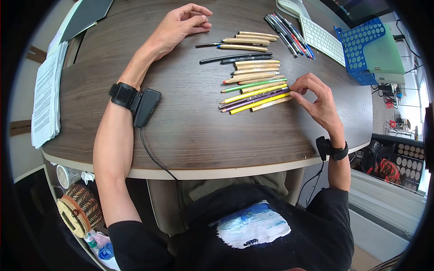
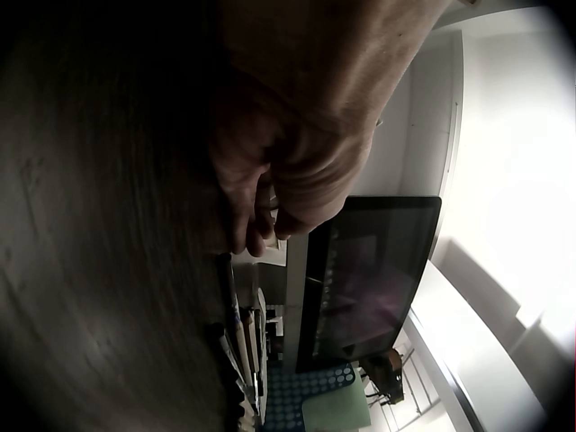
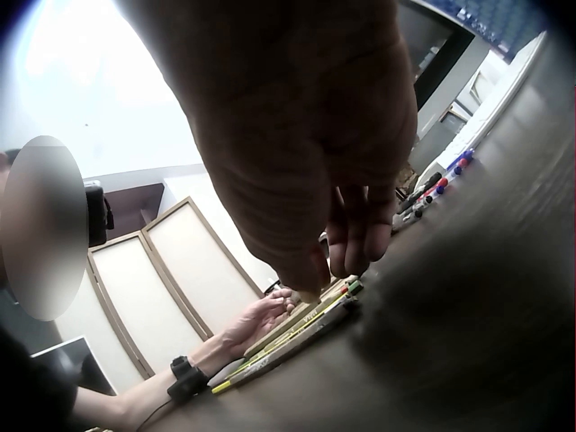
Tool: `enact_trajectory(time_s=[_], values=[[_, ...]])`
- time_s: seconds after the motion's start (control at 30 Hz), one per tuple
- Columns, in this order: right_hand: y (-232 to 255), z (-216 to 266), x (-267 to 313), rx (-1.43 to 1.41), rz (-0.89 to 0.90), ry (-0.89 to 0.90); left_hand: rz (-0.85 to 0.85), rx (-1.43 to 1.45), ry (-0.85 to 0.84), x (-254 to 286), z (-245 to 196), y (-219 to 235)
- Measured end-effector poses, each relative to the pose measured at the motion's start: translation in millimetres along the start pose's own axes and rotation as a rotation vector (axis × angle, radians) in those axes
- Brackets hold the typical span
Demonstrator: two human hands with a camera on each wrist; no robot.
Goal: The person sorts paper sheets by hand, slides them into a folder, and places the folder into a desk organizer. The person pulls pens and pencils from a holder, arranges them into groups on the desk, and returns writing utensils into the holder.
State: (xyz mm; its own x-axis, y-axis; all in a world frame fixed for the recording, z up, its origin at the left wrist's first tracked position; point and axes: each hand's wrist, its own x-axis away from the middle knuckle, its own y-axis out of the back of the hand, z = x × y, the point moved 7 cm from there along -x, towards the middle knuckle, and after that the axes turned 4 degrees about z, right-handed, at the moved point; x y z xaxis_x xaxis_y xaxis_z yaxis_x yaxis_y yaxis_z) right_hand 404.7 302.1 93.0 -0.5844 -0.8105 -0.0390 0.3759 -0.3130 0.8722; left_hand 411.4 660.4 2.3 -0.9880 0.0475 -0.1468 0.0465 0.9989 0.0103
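Observation:
On the desk, a column of pencils lies side by side. At its near end are yellow pencils (image 1: 257, 103), a purple pencil (image 1: 258, 100) and wood-coloured ones. A green pencil (image 1: 253, 86) lies a little farther up. My right hand (image 1: 316, 97) is at the right ends of the yellow and purple pencils, thumb and forefinger tips right at them, fingers bent. In the right wrist view its fingertips (image 3: 355, 261) hang just over the pencil ends. My left hand (image 1: 183, 27) rests on the desk left of the upper pencils, fingers loosely bent around nothing.
Two black pencils (image 1: 237, 59) lie mid-column. Several pens (image 1: 289, 34) form a bundle at the upper right, beside a white keyboard (image 1: 322, 39) and a blue perforated file holder (image 1: 355, 58). A paper stack (image 1: 47, 95) lies at the left edge.

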Motion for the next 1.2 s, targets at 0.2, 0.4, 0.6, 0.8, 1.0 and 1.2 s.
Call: enact_trajectory(time_s=[0.2, 0.4, 0.6, 0.8, 1.0, 1.2], values=[[-2, 21, -9, 0.061, -0.024, 0.060, 0.000, -0.022, -0.004, -1, 2, 0], [-29, 66, -26, 0.090, 0.093, 0.266, -0.003, -0.028, -0.009, 0, -1, -1], [-62, 100, -37, 0.209, 0.180, 0.437, 0.010, -0.004, -0.016, -1, 1, 0], [-61, 108, -46, 0.258, 0.220, 0.423, 0.009, 0.003, -0.027, 0, -1, -1], [-62, 97, -48, 0.209, 0.194, 0.373, -0.002, -0.003, 0.002, 0, 0, -1], [-37, 63, -54, 0.028, 0.059, 0.257, -0.011, -0.025, -0.006, 3, -5, -1]])
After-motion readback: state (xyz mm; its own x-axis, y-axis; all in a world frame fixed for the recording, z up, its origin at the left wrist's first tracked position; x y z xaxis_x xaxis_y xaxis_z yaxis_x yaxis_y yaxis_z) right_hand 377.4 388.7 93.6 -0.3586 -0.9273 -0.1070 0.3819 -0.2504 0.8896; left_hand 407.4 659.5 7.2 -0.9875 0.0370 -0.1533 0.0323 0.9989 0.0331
